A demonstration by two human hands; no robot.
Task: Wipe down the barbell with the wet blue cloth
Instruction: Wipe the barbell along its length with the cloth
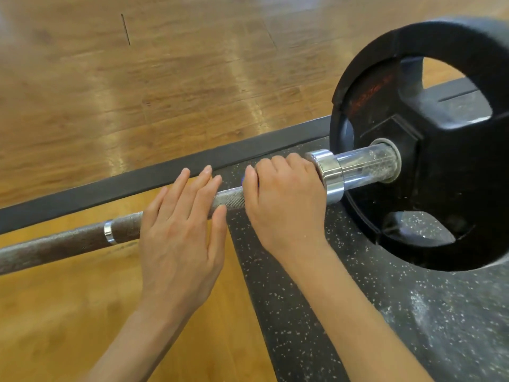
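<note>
Blue barely shows here: only a sliver of the wet cloth (243, 181) peeks out at the left edge of the right hand (283, 199), whose fingers curl over the barbell shaft (228, 197) just beside the chrome collar (327, 175). The cloth itself is almost wholly hidden under that palm, so how it wraps the bar cannot be told. The left hand (179, 230) lies flat on the knurled shaft to the left, fingers straight and slightly spread, pinning nothing.

The barbell lies low across the wooden platform and speckled rubber mat (358, 312), its black weight plate (429, 139) at the right end. To do this stroke well, I judge the right hand should keep the cloth wrapped fully round the shaft and twist as it slides, so the knurling is reached all round. The left hand should press down to stop the bar rolling. The chalky dust near the sleeve (366, 169) suggests that end wants attention too.
</note>
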